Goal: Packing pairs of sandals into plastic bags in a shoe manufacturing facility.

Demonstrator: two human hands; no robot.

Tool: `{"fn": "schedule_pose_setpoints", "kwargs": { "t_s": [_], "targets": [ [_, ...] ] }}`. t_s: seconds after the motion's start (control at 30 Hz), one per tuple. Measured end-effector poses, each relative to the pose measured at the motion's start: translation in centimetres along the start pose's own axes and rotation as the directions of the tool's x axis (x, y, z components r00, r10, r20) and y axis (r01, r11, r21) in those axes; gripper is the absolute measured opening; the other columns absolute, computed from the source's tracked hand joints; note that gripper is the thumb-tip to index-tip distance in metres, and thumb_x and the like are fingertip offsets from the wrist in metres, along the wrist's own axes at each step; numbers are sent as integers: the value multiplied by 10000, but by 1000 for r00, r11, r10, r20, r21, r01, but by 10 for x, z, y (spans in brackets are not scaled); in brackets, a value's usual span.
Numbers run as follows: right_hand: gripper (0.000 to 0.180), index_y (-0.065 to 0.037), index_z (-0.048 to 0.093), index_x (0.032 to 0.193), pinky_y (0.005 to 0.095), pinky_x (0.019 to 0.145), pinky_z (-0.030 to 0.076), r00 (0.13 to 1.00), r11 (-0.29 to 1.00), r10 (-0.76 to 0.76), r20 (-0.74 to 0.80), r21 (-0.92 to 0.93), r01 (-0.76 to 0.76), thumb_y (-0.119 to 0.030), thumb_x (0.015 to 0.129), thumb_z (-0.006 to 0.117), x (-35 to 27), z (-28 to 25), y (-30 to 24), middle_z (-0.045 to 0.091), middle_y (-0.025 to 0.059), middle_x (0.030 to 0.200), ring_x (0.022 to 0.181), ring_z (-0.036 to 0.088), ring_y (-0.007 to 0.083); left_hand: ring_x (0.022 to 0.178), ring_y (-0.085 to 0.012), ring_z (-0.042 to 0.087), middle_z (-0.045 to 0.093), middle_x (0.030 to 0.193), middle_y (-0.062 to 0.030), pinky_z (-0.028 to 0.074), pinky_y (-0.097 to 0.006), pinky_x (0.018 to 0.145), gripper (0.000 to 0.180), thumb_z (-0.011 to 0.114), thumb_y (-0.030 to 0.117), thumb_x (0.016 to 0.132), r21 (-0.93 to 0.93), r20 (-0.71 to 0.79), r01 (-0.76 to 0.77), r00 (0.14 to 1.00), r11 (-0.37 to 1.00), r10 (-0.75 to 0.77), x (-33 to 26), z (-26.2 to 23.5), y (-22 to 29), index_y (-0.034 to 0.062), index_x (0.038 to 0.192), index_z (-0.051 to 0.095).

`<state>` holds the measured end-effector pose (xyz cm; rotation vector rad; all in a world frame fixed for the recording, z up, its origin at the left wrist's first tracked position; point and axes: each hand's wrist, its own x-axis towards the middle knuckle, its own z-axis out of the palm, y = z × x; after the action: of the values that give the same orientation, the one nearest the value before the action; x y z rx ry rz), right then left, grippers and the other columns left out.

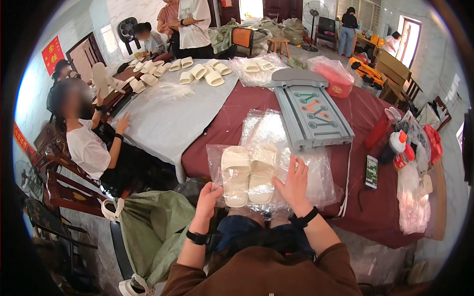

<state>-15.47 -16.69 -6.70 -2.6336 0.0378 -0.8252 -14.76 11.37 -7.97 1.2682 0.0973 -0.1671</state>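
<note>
A pair of cream slippers [235, 182] lies side by side inside a clear plastic bag [215, 154], at the table's near edge in front of me. My left hand [209, 198] is closed, its fingers pinching the lower left edge of that bag. On the other side, my right hand [295, 183] has its fingers spread, with the thumb against the bag's right edge. Beneath and behind the bagged pair spreads a stack of flat clear bags [316, 173]. Each wrist wears a black band.
Beyond the bags stands a grey plastic board [313, 111]. Bottles [393, 146], a phone [371, 171] and plastic bags line the right side. Loose slippers [199, 72] cover the far grey cloth [163, 113], where a co-worker [89, 145] sits. A green sack [153, 227] hangs at lower left.
</note>
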Motion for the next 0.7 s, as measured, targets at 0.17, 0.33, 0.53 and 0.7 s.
{"fn": "schedule_pose_setpoints", "kwargs": {
  "t_s": [0.17, 0.33, 0.53, 0.7],
  "targets": [
    [853, 43, 400, 1356, 412, 900, 427, 994, 999, 29, 105, 11, -31, -344, 704, 793, -4, 15, 13, 516, 188, 1110, 1040, 469, 345, 922, -146, 629, 658, 1053, -61, 496, -282, 816, 288, 631, 85, 899, -164, 84, 103, 992, 981, -90, 5, -5, 2, -10, 1165, 577],
    [843, 59, 430, 1329, 436, 904, 426, 979, 996, 76, 188, 39, -85, -373, 702, 792, 0, 14, 12, 571, 211, 1081, 1011, 507, 372, 1005, -182, 639, 645, 1161, -125, 515, -320, 851, 448, 688, 178, 897, 223, 60, 37, 997, 974, -52, 13, 10, -1, -63, 1245, 541],
    [853, 45, 434, 1340, 406, 885, 443, 983, 996, 70, 170, 42, -78, -315, 668, 816, -4, 16, 16, 591, 172, 1036, 1005, 516, 334, 963, -181, 649, 657, 1120, -127, 527, -325, 826, 423, 673, 156, 904, 140, 38, 145, 988, 979, -152, 19, 11, -9, -71, 1239, 552],
    [782, 18, 463, 1337, 376, 811, 467, 948, 924, 169, 270, 290, -247, -261, 694, 810, -4, 6, 13, 602, 104, 912, 908, 548, 269, 997, -170, 642, 651, 1148, -106, 516, -311, 863, 349, 550, 137, 974, -113, 121, 115, 987, 987, -101, 8, 16, 0, -53, 1267, 539]
  ]
}}
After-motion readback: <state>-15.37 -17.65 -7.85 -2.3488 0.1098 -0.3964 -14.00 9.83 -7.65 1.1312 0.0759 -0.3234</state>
